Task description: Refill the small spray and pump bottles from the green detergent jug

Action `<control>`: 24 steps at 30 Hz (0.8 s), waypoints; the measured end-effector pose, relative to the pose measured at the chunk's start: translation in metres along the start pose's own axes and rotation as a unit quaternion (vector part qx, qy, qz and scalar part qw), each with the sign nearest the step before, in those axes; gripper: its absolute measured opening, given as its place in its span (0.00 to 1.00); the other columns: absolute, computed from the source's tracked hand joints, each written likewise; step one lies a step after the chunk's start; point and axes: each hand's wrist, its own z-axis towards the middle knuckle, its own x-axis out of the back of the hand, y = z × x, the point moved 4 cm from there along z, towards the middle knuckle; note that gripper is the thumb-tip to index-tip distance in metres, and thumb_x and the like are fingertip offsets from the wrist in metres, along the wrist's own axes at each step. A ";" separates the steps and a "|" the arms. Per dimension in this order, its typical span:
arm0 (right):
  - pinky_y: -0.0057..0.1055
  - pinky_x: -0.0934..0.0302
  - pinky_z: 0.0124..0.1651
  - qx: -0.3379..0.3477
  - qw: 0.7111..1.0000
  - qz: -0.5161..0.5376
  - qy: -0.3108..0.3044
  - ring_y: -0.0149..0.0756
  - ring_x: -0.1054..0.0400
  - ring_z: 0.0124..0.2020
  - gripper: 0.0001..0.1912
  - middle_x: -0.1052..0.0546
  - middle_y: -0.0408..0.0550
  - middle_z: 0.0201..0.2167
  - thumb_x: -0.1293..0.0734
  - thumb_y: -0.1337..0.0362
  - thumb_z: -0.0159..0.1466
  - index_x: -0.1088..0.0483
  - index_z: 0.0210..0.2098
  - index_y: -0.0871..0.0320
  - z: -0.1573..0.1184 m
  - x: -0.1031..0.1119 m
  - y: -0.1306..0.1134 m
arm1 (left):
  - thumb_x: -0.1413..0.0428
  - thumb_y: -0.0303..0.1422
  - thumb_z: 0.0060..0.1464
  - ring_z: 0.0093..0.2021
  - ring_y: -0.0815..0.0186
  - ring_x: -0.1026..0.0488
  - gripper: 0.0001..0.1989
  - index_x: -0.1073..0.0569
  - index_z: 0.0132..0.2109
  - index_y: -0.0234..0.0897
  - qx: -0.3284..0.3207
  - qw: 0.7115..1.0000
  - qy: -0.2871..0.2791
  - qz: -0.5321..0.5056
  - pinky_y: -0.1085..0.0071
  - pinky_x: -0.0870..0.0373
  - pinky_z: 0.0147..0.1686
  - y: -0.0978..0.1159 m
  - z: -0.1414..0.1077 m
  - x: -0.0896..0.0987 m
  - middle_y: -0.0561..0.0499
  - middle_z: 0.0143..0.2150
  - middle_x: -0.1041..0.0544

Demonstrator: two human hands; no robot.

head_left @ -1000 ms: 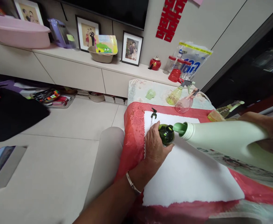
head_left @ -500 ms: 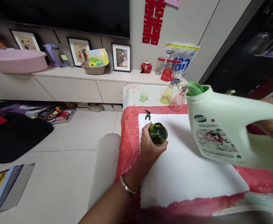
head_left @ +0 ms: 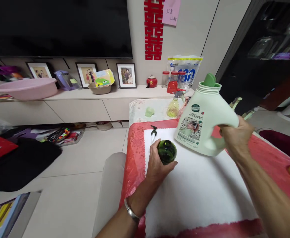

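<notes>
My left hand is wrapped round a dark green bottle, whose neck is uncapped and points up. Just beyond it, a dark pump top with a pale tube lies on the white cloth. My right hand grips the handle of a large pale green detergent jug. The jug has no cap on, and a green spout sticks up from its mouth. It stands nearly upright, to the right of the bottle. I cannot tell whether its base touches the cloth.
On the table's far end are a light green cap-like piece and a yellow spray bottle, with a pink one partly behind the jug. A red cloth covers the table. Behind, a low cabinet carries photo frames, a pink basin and jars.
The jug has swung from a strong leftward tilt to nearly upright and moved left and away. The view has tipped upward. My left hand keeps its hold on the green bottle.
</notes>
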 end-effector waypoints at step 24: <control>0.51 0.33 0.58 -0.021 0.993 0.003 -0.112 0.52 0.28 0.53 0.42 0.25 0.52 0.53 0.25 0.47 0.46 0.25 0.60 0.54 -0.038 0.048 0.030 | 0.43 0.37 0.60 0.47 0.63 0.23 0.16 0.28 0.52 0.36 0.070 0.972 0.214 -0.068 0.65 0.27 0.51 0.001 0.004 0.036 0.44 0.51 0.23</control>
